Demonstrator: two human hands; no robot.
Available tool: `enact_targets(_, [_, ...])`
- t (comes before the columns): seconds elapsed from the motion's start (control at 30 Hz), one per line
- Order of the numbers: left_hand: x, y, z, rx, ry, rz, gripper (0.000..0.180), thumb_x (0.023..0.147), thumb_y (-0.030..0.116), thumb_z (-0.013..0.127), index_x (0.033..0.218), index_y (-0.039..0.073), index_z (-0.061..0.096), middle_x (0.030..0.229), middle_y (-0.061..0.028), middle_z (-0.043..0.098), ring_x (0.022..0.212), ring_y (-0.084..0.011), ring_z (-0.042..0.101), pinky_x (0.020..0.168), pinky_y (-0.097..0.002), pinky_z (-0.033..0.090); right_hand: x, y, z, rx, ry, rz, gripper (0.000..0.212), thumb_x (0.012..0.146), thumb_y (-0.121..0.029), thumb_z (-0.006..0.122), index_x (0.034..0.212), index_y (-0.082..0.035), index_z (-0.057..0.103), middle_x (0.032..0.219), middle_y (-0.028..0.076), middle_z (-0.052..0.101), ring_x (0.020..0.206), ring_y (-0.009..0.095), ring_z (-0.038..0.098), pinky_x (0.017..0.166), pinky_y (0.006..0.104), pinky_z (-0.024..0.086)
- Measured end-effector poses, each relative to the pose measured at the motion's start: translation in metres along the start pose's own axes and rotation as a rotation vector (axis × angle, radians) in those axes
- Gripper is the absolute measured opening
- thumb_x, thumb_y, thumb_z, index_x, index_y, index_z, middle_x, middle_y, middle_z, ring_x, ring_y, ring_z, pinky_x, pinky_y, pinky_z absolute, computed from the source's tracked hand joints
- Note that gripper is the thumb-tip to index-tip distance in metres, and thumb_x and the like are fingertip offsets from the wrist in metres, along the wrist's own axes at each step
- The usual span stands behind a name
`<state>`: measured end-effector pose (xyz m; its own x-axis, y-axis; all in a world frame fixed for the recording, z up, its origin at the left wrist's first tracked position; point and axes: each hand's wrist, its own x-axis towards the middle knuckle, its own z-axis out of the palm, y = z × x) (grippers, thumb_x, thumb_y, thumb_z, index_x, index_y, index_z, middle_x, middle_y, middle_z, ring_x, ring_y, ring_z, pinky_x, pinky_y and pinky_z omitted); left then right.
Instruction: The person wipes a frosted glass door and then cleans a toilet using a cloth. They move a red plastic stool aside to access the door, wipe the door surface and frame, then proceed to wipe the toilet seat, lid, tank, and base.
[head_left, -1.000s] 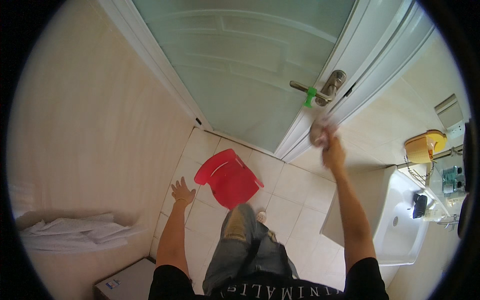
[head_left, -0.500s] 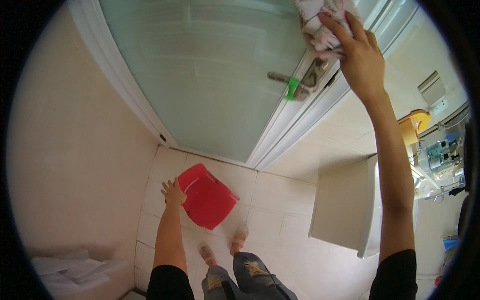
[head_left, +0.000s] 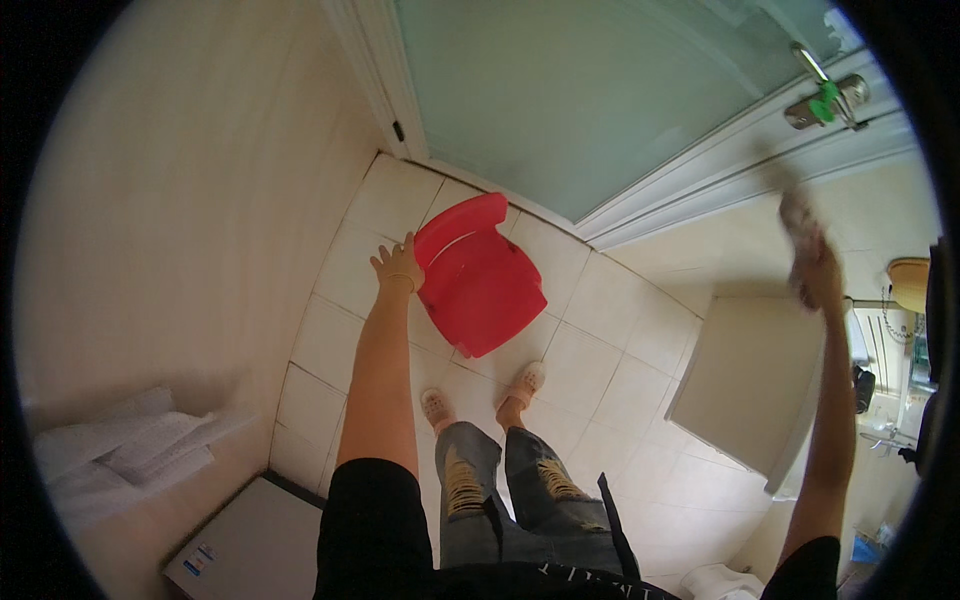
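My left hand is open, its fingers spread, at the left edge of a red plastic chair on the tiled floor. Whether it touches the chair's backrest I cannot tell. On the right, my right hand grips a pinkish-white cloth, both smeared by motion. That hand is in the air below the door handle, which has a green piece around it. The frosted glass door in its white frame stands shut ahead of me.
A cream cabinet juts out at the right, below a counter with toiletries. A pale wall runs along the left. White crumpled plastic and a grey-topped box lie at the lower left. My feet stand just behind the chair.
My right hand has come down off the upper door frame with the cloth, toward the cabinet. The view has turned, so the door handle now sits farther right. My left hand stays by the chair.
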<state>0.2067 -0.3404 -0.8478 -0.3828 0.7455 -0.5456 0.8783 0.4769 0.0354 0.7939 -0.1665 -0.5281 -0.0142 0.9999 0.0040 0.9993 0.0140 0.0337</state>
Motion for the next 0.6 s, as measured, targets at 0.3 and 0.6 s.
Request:
enact_targets(0.3, [-0.025,-0.07,0.043,-0.263,0.216,0.072,0.023,0.085,0.029,0.054,0.095,0.01,0.055,0.08,-0.0128,0.064,0.082,-0.0304,0.061,0.076,-0.0427,0.043,-0.253,-0.101,0.217,1.159,-0.691,0.447,0.054,0.065,0.005,0.057,0.118,0.001,0.048,0.102,0.009,0.059,0.089,0.02,0.058,0.079,0.0319,0.048])
enact_targets(0.6, [-0.119,-0.304,0.115,-0.503,0.443,-0.398,0.026,0.082,0.029,0.058,0.095,0.007,0.053,0.086,-0.0165,0.063,0.082,-0.0356,0.06,0.07,-0.0449,0.046,-0.299,-0.198,0.218,0.78,-0.77,0.261,0.053,0.068,0.0,0.06,0.12,-0.003,0.049,0.106,0.012,0.06,0.094,0.021,0.058,0.081,0.0314,0.047])
